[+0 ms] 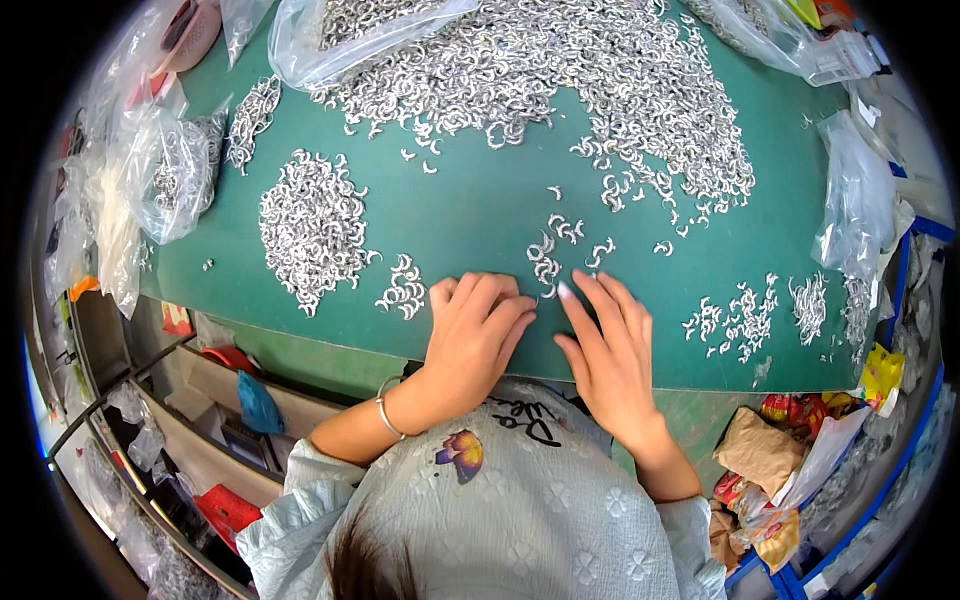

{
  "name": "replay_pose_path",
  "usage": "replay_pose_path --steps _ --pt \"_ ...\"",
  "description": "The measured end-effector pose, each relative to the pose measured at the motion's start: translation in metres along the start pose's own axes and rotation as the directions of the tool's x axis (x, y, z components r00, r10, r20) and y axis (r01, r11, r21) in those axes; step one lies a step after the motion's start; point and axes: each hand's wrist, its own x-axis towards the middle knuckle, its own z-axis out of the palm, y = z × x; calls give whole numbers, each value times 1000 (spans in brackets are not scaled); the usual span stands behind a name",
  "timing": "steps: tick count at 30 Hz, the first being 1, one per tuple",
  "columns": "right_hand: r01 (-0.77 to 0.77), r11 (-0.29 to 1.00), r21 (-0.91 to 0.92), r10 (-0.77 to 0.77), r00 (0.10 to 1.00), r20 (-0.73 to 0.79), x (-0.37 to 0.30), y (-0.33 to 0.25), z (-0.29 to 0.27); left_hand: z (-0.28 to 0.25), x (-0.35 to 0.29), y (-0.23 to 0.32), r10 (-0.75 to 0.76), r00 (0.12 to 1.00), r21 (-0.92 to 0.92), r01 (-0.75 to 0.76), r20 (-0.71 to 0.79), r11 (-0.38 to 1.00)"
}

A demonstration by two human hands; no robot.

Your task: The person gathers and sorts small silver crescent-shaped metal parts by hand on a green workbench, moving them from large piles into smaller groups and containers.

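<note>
Small silver crescent-shaped metal pieces (pixel 543 262) lie in a loose cluster on the green tabletop (pixel 470 225), just beyond my fingertips. My left hand (pixel 475 325) rests at the table's near edge, its fingers curled in; whatever they may hold is hidden. My right hand (pixel 612 325) has its fingers stretched out and apart, the index fingertip down beside the nearest crescents. Left of my left hand sits a small group of crescents (pixel 402 288), and beyond it a larger round heap (pixel 313 230).
A wide pile of crescents (pixel 640 90) covers the far side, partly under a clear plastic bag (pixel 290 50). Small groups of pieces (pixel 748 315) lie at the right. Plastic bags (pixel 860 200) hang over both table ends. Drawers (pixel 200 400) stand below at the left.
</note>
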Motion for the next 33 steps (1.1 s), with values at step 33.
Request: replay_pose_path --steps 33 --pt "-105 989 -102 109 993 40 -30 -3 1 -2 -8 5 112 988 -83 -103 104 991"
